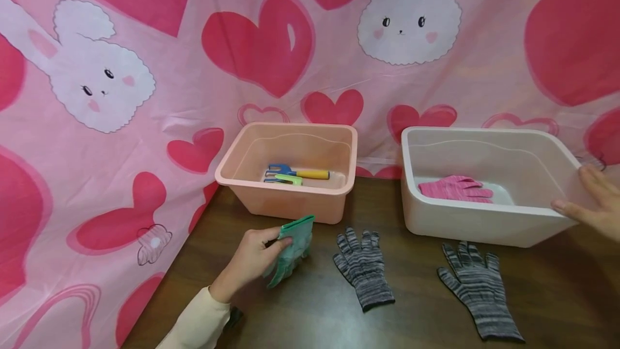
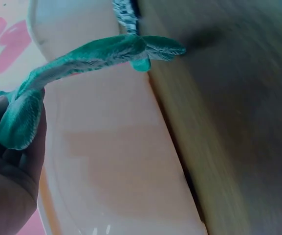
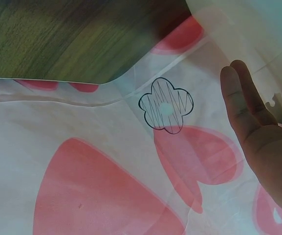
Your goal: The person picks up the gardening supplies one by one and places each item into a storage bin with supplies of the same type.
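Observation:
In the head view my left hand (image 1: 259, 255) pinches a green glove (image 1: 296, 241) near its cuff, in front of the peach bin (image 1: 286, 198). The glove's fingers hang loosely, and the left wrist view shows the green glove (image 2: 92, 54) stretching out from the fingers. At the right, my right hand (image 1: 598, 201) touches the right end of the white bin (image 1: 479, 225). Its fingers look straight in the right wrist view, beside the bin's pale wall. Inside the white bin lies a pink glove (image 1: 455, 188).
Two grey striped gloves lie flat on the brown table: one near the middle (image 1: 365, 268), one at the right (image 1: 479, 290). The peach bin holds a blue fork with a yellow handle (image 1: 312, 174) and a green-handled tool (image 1: 288, 179). A heart-patterned cloth (image 1: 339, 79) hangs behind.

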Tool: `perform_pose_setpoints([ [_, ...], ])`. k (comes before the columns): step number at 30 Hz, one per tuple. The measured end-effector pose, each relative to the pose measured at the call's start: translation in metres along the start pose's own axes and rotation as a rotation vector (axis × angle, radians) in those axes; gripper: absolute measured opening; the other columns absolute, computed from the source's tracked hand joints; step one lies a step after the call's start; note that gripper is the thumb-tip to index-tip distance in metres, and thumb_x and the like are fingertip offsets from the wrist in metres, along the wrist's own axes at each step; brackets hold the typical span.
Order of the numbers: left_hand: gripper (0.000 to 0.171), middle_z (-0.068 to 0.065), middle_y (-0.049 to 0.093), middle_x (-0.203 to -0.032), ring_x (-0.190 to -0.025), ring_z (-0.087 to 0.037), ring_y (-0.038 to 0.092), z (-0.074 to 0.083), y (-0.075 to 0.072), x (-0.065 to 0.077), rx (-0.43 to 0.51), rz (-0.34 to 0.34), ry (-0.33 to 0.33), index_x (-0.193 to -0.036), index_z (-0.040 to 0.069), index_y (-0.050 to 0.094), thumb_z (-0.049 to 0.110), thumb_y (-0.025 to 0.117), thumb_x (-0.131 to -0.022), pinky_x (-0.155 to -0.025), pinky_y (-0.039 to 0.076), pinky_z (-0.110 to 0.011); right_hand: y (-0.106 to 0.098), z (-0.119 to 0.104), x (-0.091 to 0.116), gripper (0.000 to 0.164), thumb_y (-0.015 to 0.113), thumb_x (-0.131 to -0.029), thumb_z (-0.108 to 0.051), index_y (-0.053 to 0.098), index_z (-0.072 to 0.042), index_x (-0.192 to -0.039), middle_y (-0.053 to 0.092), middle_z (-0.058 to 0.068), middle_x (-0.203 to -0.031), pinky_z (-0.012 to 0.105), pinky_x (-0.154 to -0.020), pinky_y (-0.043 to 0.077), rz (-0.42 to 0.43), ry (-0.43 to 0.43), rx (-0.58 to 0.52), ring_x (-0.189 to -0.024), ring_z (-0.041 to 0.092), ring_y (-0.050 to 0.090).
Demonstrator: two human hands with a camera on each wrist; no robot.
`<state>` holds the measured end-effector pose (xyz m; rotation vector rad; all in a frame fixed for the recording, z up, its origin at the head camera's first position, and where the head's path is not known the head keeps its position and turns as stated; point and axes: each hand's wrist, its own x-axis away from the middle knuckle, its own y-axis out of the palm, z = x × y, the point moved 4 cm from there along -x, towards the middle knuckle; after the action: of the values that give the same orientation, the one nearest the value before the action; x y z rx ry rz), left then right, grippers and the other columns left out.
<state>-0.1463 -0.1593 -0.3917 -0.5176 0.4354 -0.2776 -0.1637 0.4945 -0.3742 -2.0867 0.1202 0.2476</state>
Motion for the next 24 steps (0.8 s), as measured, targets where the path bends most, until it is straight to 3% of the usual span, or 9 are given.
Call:
perform_pose_setpoints([
  [10,0.022,-0.004,0.076,-0.104,-0.082,-0.015,0.073,0.01,0.015,-0.013,0.16,-0.024,-0.023,-0.114,0.004,0.076,0.012,0.073,-0.094,-0.076,0.06,-0.032,-0.002,-0.003,0.0,0.102,0.065,-0.096,-0.042,-0.003,0.006,-0.154,-0.014,0.03,-0.159,0.055,-0.115,-0.015,-0.029,0.02,-0.003,-0.147,0.042,-0.018],
  [24,0.025,-0.01,0.075,-0.109,-0.085,-0.018,0.074,0.031,0.036,-0.03,0.246,-0.059,0.033,-0.119,-0.001,0.073,0.008,0.071,-0.095,-0.076,0.06,-0.034,-0.003,-0.013,0.002,0.1,0.063,-0.097,-0.043,0.001,0.01,-0.153,-0.01,0.036,-0.158,0.057,-0.116,-0.011,-0.011,-0.019,-0.007,-0.145,0.051,-0.012],
])
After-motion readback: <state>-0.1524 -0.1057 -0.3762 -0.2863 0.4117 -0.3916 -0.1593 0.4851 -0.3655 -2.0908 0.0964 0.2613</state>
